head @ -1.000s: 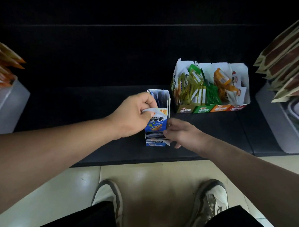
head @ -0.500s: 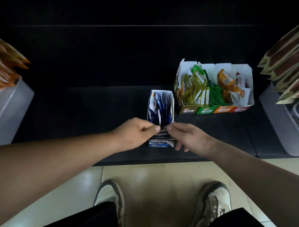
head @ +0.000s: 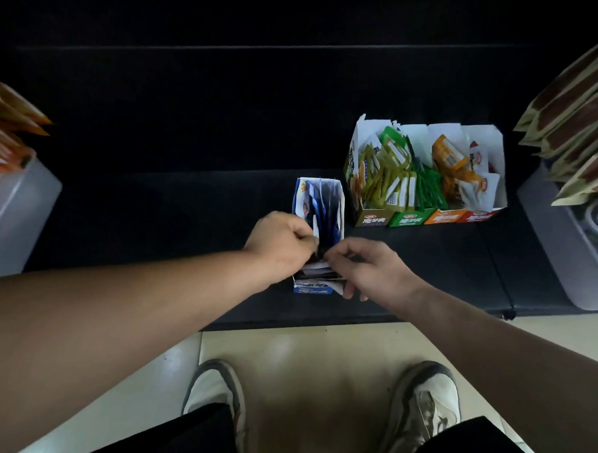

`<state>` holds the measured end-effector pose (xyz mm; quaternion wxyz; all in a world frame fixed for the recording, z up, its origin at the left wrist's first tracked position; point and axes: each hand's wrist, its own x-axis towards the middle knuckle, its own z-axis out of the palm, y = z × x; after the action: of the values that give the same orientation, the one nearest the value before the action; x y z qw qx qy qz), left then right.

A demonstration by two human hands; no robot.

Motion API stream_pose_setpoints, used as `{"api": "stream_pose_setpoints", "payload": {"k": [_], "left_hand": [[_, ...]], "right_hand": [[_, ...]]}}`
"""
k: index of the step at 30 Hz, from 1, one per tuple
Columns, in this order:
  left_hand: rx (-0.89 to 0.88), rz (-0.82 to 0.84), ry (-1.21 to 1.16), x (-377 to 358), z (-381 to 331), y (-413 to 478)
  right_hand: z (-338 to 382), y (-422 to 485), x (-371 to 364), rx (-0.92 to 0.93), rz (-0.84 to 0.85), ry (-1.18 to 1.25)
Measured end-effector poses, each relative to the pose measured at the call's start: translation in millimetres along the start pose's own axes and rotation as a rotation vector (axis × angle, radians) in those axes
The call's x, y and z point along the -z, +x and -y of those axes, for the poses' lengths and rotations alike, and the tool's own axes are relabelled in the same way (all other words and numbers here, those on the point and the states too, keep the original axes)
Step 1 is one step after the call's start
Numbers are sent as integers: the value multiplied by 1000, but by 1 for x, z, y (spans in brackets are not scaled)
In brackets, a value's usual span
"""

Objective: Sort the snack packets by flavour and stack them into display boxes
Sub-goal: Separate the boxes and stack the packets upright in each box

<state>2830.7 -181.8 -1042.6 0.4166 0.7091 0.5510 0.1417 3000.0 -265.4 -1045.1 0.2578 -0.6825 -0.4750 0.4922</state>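
Blue cardboard forms the narrow display box (head: 313, 290) that stands on the black worktop (head: 154, 213), straight under both hands. Blue packets (head: 320, 210) stand on edge inside it, filling it from the far wall to the near one. The left hand (head: 279, 244) comes in from the left with its fingers curled tight, pinching the top edges of the packets near the middle of the box. The right hand (head: 371, 267) meets it from the other side, thumb and forefinger nipped together on the same packet tops, while its other fingers hang bent beside the box's right wall. The fingertips of the two hands almost touch above the box.

Beyond the right hand and apart from it, a row of four boxes (head: 411, 219) sits side by side, with olive, green, orange and red fronts. Yellow-green packets (head: 389, 175), green packets (head: 426, 190), orange packets (head: 448, 157) and white packets (head: 477, 186) lie loosely in them.

Far out to the left stands a pale bin (head: 13, 214) with orange bags (head: 7, 128). Far to the right, another bin (head: 557, 237) holds brown bags (head: 576, 111). Below the forearms, two shoes (head: 215, 390) rest on a tiled floor (head: 319, 350).
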Motion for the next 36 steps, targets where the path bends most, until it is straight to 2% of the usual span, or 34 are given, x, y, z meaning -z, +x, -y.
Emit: {"api": "stream_pose_setpoints", "payload": {"k": [3, 6, 9, 17, 22, 26, 30, 36], "left_hand": [[8, -46, -51, 11, -4, -1], [60, -151, -293, 30, -17, 1], [97, -129, -504, 51, -32, 4], [38, -164, -297, 63, -23, 5], [-18, -199, -220, 62, -32, 1], [-19, -122, -269, 55, -43, -8], [75, 0, -310, 43, -50, -14], [109, 350, -483, 38, -52, -16]], "right_hand": [[-1, 0, 6, -21, 6, -2], [0, -3, 7, -32, 28, -27], [-1, -3, 5, -28, 26, -20], [0, -3, 3, 48, -3, 59], [-3, 0, 2, 174, -32, -101], [4, -4, 6, 191, 48, -286], [12, -10, 7, 228, 7, -205], [15, -8, 2, 197, -91, -291]]}}
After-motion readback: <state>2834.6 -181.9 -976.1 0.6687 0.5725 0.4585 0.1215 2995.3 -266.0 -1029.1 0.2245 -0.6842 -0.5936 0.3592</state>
